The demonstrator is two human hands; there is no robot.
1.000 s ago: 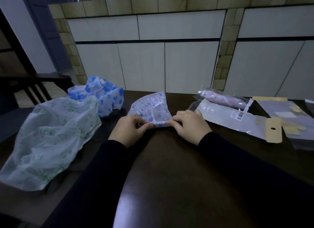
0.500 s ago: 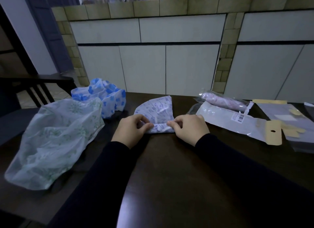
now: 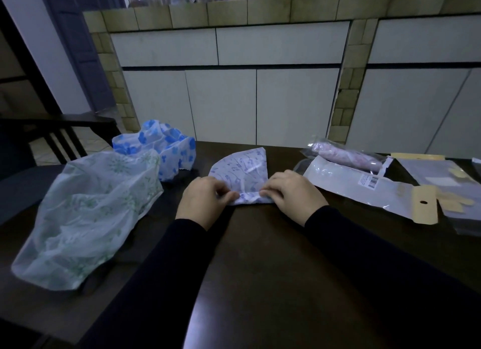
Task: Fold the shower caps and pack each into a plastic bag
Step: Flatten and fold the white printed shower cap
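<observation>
Both grips, left hand [image 3: 201, 200] and right hand [image 3: 291, 192], pinch purple-print shower cap [image 3: 240, 171] between them, apparently folding.

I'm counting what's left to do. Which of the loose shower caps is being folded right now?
The purple-patterned cap, pinched at its near edge by both hands; the green-flowered cap and blue-flowered cap lie untouched.

Purple-print cap [image 3: 240, 170] lying folded into wedge at bench centre, near edge rolled. Green cap [image 3: 86, 215] and blue cap [image 3: 166, 150] sitting crumpled left. Bags [image 3: 364, 189] lying flat right, one holding pink cap [image 3: 348, 156].
</observation>
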